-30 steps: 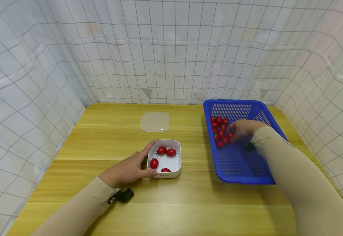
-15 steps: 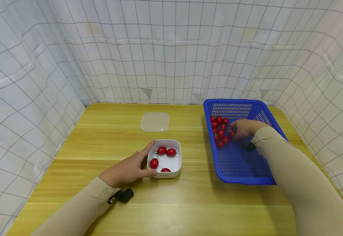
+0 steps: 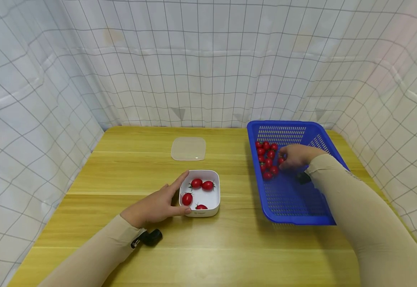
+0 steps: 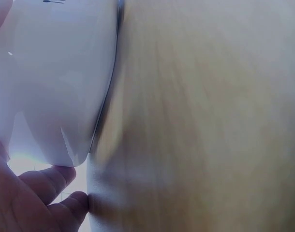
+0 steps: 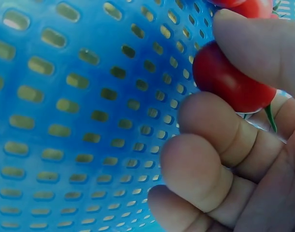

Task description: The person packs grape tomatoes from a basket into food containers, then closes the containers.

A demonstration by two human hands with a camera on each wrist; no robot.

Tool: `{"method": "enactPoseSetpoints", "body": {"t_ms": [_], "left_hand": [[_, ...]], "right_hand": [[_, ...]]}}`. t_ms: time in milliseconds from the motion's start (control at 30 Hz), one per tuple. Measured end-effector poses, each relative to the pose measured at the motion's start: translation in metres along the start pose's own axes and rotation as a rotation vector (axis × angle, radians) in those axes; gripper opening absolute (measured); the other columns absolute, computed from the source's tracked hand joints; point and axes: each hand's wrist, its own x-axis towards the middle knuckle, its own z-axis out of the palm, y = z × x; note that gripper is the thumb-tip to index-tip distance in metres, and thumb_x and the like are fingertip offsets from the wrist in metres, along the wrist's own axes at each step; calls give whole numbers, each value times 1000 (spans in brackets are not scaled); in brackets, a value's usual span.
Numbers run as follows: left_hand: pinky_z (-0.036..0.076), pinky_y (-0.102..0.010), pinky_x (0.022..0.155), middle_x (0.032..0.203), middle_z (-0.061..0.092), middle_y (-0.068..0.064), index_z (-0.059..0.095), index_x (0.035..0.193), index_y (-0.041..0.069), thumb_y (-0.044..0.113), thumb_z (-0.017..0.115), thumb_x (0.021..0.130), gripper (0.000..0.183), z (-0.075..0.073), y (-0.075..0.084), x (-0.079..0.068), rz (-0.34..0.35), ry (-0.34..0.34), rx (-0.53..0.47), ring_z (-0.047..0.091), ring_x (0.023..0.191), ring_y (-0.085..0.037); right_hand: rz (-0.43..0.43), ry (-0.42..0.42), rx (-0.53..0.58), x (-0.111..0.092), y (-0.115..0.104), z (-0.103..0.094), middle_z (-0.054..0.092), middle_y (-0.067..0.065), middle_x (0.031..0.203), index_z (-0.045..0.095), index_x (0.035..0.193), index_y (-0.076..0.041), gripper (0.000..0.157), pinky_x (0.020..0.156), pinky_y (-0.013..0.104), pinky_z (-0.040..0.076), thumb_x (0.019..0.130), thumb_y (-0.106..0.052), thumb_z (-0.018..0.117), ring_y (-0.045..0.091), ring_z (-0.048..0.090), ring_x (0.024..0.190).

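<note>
Two bare hands at work on a wooden table (image 3: 226, 247), as I follow them remotely through the head and wrist cameras. The left hand (image 3: 153, 205) holds the white box (image 3: 206, 195) from its left side, the thumb at the near wall and a finger at the far left corner; in the left wrist view I see further fingertips against the wall. Inside the box I count four tomatoes (image 3: 196, 183), two lying side by side towards the far wall, one near the left wall and one partly hidden by the near rim.

The right hand (image 3: 296, 156) reaches into the blue basket (image 3: 296, 199), which stands to the right of the box and well apart from it. In the right wrist view I see it pinch a single tomato (image 5: 225, 81) between thumb and fingers, a green stalk projecting below; I cannot tell whether this fruit touches the basket floor. Just beside it, a cluster of tomatoes (image 3: 268, 162) lies along the basket's left wall. Beyond the box I note a translucent lid (image 3: 188, 148), flat on the table. A white curtain (image 3: 208, 63) with a grey grid surrounds the back and sides.
</note>
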Motion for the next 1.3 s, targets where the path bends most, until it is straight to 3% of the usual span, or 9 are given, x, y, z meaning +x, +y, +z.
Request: {"method": "enactPoseSetpoints", "body": {"t_ms": [400,767,1000,1300], "left_hand": [[27,-68,124,173,27,-15,4,170,37,57,76,92,108,1,-1,1,6,7,-7,32,155,-46],[28,-68,124,172,29,-14,2,170,37,60,75,91,110,1,-2,1,8,7,-8,34,153,-44],[26,-68,125,173,27,-14,2,171,35,59,75,91,111,2,-2,1,10,3,-14,33,154,-44],[27,-68,124,172,28,-15,1,170,37,60,75,91,111,2,-1,1,0,5,-8,34,153,-44]], "right_hand": [[-31,78,-46,-1,0,1,67,7,93,69,116,0,34,74,36,53,97,-27,72,21,62,84],[-53,130,-68,1,0,3,66,10,96,69,115,0,30,86,48,52,95,-21,73,26,61,90],[-50,135,-77,0,0,5,67,10,98,69,119,0,33,88,49,52,94,-20,73,27,61,92],[-81,140,-94,-2,-1,6,66,10,96,67,113,-2,28,85,47,52,93,-19,73,26,60,89]]}}
